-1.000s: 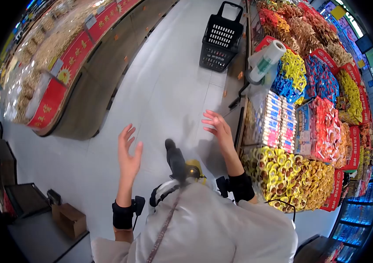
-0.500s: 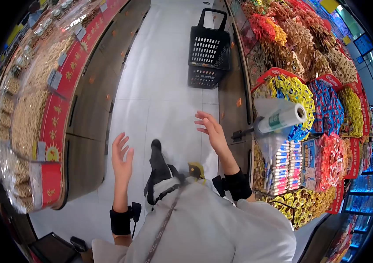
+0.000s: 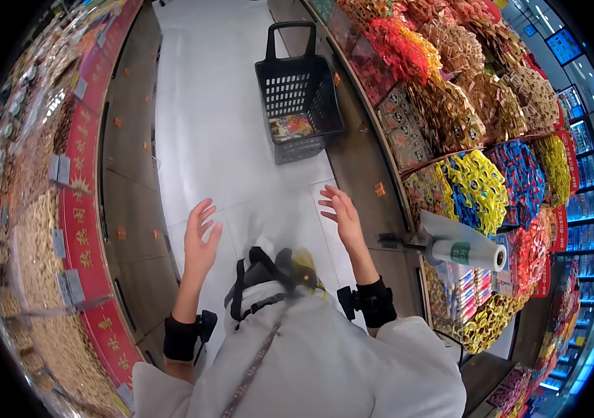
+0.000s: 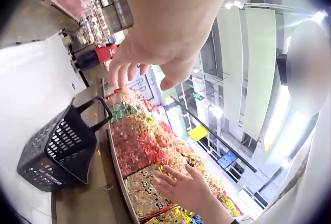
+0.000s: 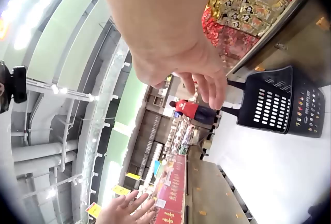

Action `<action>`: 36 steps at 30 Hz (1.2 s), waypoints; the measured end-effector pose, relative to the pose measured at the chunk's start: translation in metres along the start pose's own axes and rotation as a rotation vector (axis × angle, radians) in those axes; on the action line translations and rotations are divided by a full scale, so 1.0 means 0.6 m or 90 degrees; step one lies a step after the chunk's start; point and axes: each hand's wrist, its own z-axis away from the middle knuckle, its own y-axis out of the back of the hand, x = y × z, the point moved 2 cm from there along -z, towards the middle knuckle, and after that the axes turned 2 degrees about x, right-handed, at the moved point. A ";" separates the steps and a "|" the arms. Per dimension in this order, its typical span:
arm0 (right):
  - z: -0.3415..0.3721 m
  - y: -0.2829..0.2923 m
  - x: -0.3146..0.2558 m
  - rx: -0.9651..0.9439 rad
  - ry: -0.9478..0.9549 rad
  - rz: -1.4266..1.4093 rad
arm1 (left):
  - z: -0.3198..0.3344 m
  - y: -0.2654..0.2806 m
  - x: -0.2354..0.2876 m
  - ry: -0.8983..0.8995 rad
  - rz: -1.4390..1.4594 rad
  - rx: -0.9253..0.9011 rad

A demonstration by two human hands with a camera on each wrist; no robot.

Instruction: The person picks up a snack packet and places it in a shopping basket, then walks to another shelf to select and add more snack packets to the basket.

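Observation:
In the head view my left hand is held out in front of the body, fingers loosely bent and holding nothing. My right hand is raised level with it, its palm turned inward, and nothing is in it either. Ahead of both hands, a black shopping basket with a tall loop handle stands upright on the floor against the right-hand counter. Some colourful packages lie in its bottom. Neither hand touches the basket; the right one is nearer to it.
Sweets in bright wrappers fill the right counter, where a roll of plastic bags juts out. A left counter with a red banner holds loose dry goods. Pale floor runs between. A person in red stands farther along.
The view has moved forward along the aisle, so the basket is closer and its inside now shows. The bag roll has shifted down and to the right. Both hands stay raised, holding nothing.

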 end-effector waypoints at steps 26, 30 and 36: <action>-0.623 0.084 -0.008 0.175 -0.108 -0.044 | -0.690 -0.219 -0.135 0.166 0.117 -0.166; -0.678 0.096 0.006 0.178 -0.132 -0.029 | -0.753 -0.250 -0.153 0.199 0.109 -0.205; -0.733 0.107 0.036 0.240 -0.186 -0.001 | -0.856 -0.293 -0.175 0.203 0.127 -0.301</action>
